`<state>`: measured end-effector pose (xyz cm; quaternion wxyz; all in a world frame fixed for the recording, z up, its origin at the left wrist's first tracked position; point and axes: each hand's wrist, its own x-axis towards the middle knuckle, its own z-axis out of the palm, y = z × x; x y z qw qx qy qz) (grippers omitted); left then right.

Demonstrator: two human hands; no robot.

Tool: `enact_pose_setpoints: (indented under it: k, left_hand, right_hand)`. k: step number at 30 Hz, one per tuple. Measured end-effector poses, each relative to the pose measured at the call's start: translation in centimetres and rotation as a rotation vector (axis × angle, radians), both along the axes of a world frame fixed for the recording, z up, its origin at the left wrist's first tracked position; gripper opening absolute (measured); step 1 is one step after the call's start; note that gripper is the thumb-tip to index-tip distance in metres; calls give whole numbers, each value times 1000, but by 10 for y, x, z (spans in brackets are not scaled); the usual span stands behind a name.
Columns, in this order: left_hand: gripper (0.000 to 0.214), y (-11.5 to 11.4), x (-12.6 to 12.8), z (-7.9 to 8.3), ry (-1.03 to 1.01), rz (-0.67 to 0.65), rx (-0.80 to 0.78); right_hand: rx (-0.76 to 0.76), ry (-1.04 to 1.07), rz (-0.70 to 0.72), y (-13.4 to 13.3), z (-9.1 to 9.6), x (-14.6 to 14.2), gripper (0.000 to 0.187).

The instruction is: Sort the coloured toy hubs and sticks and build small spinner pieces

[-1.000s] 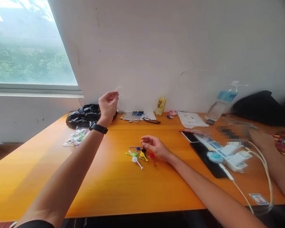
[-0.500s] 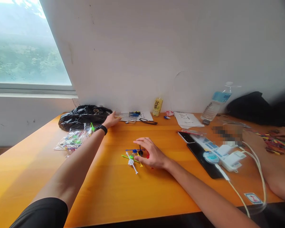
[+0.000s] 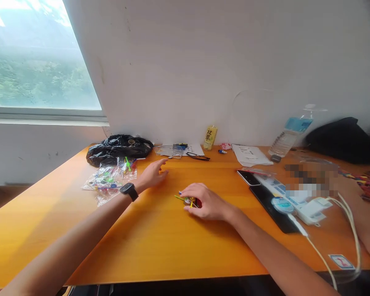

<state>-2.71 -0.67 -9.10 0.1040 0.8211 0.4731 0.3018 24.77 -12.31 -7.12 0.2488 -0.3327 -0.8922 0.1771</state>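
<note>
My right hand (image 3: pixel 203 201) lies on the orange table (image 3: pixel 160 242) with its fingers curled over a small heap of coloured plastic picks (image 3: pixel 186 199); yellow, green and blue ends stick out on its left. My left hand (image 3: pixel 152 174), with a black watch on the wrist, hovers low over the table with fingers stretched out and nothing in them. It is just right of a clear bag of coloured picks (image 3: pixel 109 181).
A black plastic bag (image 3: pixel 119 148), a yellow carton (image 3: pixel 210 137), papers (image 3: pixel 249 155) and a water bottle (image 3: pixel 291 131) line the wall. Phones (image 3: pixel 267 193) and a power strip with cables (image 3: pixel 308 205) lie to the right, beside another person's arm (image 3: pixel 364 222).
My left hand came down from the air to the far table edge, then pulled back toward the middle, now empty. My right hand gathered the spread picks under its fingers.
</note>
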Motion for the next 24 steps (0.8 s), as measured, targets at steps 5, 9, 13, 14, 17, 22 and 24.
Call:
enact_pose_setpoints:
  k: [5, 9, 13, 14, 17, 22, 24]
  left_hand:
    - [40, -51, 1, -4, 71, -200, 46]
    - [39, -66, 1, 2, 23, -242, 7]
    - [34, -67, 4, 12, -197, -156, -17]
    - [33, -67, 5, 15, -260, -139, -15]
    - [33, -68, 9, 23, -413, -132, 3]
    - [36, -67, 13, 17, -504, -82, 54]
    - [35, -63, 10, 11, -504, -54, 67]
  right_hand:
    - [-84, 102, -67, 2, 13, 0, 29]
    - [-253, 274, -120, -2, 26, -7, 27]
    - [-361, 428, -108, 7, 36, -18, 27]
    - [-379, 441, -101, 13, 37, -22, 27]
    - [-355, 428, -126, 40, 38, -38, 28]
    - [-273, 338, -180, 94, 36, -68, 30]
    - [-311, 291, -132, 108, 34, -79, 28]
